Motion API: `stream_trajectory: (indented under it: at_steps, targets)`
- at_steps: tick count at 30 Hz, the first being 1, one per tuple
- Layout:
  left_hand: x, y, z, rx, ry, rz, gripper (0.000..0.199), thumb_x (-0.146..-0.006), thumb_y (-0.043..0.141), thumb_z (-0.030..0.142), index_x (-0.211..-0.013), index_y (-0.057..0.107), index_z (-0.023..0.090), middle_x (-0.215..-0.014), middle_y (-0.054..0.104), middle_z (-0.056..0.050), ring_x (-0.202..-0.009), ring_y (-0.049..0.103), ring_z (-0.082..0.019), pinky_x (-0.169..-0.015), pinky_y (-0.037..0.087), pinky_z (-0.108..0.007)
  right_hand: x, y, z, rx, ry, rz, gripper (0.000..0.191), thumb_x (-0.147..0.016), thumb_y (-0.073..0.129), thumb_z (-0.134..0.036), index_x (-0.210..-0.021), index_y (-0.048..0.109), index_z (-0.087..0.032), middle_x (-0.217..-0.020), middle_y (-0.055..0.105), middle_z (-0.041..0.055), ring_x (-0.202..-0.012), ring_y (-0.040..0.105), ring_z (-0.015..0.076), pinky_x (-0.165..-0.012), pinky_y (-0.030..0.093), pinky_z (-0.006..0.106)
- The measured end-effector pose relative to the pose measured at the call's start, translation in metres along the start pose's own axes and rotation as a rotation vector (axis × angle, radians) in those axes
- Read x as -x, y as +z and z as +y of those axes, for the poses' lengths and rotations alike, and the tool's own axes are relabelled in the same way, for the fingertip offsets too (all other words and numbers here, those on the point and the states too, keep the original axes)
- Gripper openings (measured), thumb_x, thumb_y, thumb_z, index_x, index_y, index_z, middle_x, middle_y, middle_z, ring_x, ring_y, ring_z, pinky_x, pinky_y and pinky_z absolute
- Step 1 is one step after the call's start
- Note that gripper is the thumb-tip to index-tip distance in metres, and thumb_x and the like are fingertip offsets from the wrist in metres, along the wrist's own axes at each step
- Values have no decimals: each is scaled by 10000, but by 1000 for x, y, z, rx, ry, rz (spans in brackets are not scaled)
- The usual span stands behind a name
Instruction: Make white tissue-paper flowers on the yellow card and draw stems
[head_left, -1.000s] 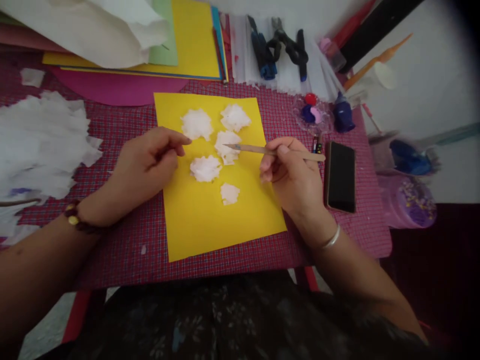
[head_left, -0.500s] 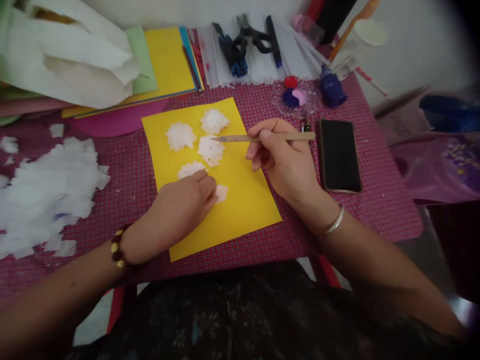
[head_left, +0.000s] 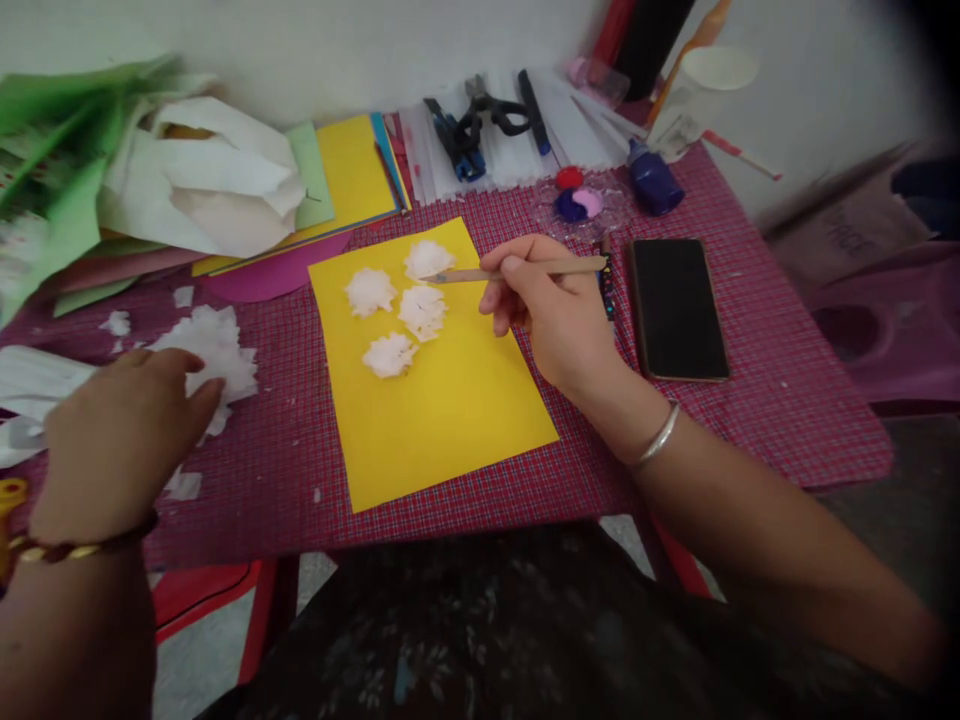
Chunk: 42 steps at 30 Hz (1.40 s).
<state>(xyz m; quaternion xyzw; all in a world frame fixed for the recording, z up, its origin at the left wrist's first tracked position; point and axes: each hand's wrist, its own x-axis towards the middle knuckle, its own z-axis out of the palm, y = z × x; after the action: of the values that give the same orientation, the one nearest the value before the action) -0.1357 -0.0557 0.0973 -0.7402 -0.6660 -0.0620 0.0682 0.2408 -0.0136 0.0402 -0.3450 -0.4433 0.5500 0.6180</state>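
My left hand is over a pile of small white paper pieces, thumb and fingers apart. My right hand pinches a thin wooden stick, whose narrow tip points left over the yellow sheet. Several crumpled white paper tufts sit on that sheet: an upper tuft near the stick's tip, a left tuft, a middle tuft and a lower tuft. Part of the white pile is hidden behind my left hand.
A phone lies right of my right hand. Behind it are a paint palette, a blue bottle and a white cup. Pliers rest at the back. Coloured sheets and crumpled paper fill the back left.
My left hand has moved left from the yellow sheet to the white pile. The pinkish-white piece beside it no longer shows on the sheet. My right hand still holds the stick.
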Motion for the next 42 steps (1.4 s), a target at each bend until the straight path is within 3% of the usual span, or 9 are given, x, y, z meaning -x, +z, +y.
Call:
stream_trajectory:
  at_steps: [4, 8, 13, 18, 24, 27, 30, 34, 42]
  targets:
    - [-6, 8, 55, 114, 140, 64, 295, -1077, 493, 458, -1108, 725, 278, -1088, 719, -59, -1119, 729, -313, -900, 553, -506, -2, -2, 3, 36, 14, 19, 180, -1078, 637, -241, -900, 650, -225, -660, 672, -63, -471, 543, 66, -478, 429, 201]
    - [-33, 28, 124, 235, 501, 6, 226, -1056, 550, 303, -1120, 759, 245, -1400, 720, -135, -1342, 642, -353, -1146, 508, -574, -3, -5, 4, 68, -11, 24, 209, -1080, 660, -367, -916, 648, -238, -686, 662, -58, -494, 546, 68, -494, 448, 207]
    - [-64, 49, 151, 199, 550, -72, 257, -1019, 514, 213, -943, 759, 216, -1406, 713, -153, -1397, 571, -379, -1186, 433, -592, 0, -5, -1, 114, -16, 24, 261, -1075, 652, -480, -944, 642, -253, -714, 654, -50, -539, 570, 80, -522, 476, 213]
    - [-62, 33, 128, 292, 420, 72, 181, -1030, 553, 295, -899, 662, 234, -1259, 746, -121, -1250, 649, -307, -1136, 478, -534, 1, -7, -3, 122, -8, 20, 256, -1070, 642, -479, -948, 643, -254, -714, 649, -46, -546, 568, 83, -524, 471, 217]
    - [-17, 14, 38, 174, 95, 156, 84, -982, 573, 298, -976, 586, 215, -1308, 682, -68, -1302, 596, -321, -1231, 391, -601, 1, -8, 1, 162, -49, 10, 200, -1034, 658, -427, -955, 649, -243, -722, 664, -45, -539, 561, 79, -523, 443, 225]
    - [20, 22, 5, 61, -52, 60, 238, -988, 513, 343, -1183, 571, 218, -1305, 684, -90, -1317, 586, -382, -1184, 434, -591, 2, -6, 5, 253, -66, -12, 154, -1010, 638, -386, -957, 651, -241, -709, 662, -50, -538, 553, 83, -527, 434, 227]
    - [60, 37, 1, 57, -155, 58, 411, -968, 507, 383, -1340, 554, 216, -1291, 717, -138, -1274, 626, -446, -1090, 501, -580, 4, -8, 13, 388, -99, -45, 125, -993, 603, -350, -970, 655, -239, -731, 663, -48, -550, 540, 90, -549, 439, 230]
    - [99, 61, 11, 225, -87, 75, 363, -986, 527, 412, -1316, 598, 277, -1315, 764, -110, -1291, 654, -443, -1141, 514, -607, 3, -15, 27, 595, -149, -151, 193, -1020, 539, -323, -1081, 701, -237, -931, 688, 8, -672, 593, 123, -659, 508, 264]
    - [111, 80, -5, 427, -106, 120, 338, -863, 620, 469, -1164, 772, 461, -1268, 829, 76, -1258, 691, -454, -1168, 498, -682, 5, -17, 28, 1093, -105, -254, 315, -1030, 483, -151, -1174, 757, -212, -1177, 756, 158, -1185, 704, 325, -1086, 530, 491]
